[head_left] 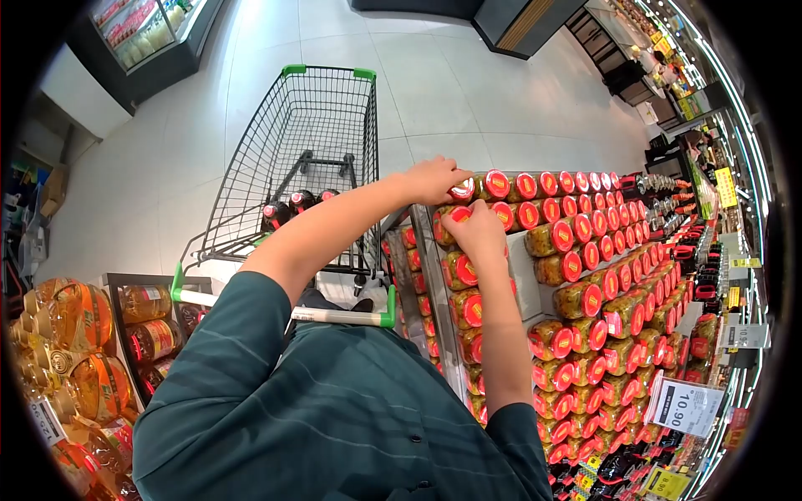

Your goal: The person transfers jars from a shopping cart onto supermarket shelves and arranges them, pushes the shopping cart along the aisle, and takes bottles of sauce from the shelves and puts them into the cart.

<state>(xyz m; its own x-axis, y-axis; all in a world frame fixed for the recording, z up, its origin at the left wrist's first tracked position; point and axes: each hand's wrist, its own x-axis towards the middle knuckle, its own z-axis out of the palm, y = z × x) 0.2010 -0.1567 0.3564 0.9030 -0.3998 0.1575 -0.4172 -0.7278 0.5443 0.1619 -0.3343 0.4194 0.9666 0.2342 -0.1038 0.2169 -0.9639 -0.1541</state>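
Observation:
Both my hands are at the near corner of a shelf display of glass jars with red lids. My left hand (436,180) reaches across my body and has its fingers closed around a red-lidded jar (462,193) at the end of the row. Just below it, my right hand (479,231) is closed at the lid of another jar (454,219), thumb and fingers bent over it. The undersides of both grips are hidden. More jars (473,307) of yellowish-green contents stand in rows beside my right forearm.
To the left stands a black wire shopping cart (242,179) with green corners and several dark red-capped bottles (276,215) inside. Large oil bottles (88,317) stack at lower left. A price sign (687,407) sticks out at right. Grey floor tiles (434,92) lie beyond the cart.

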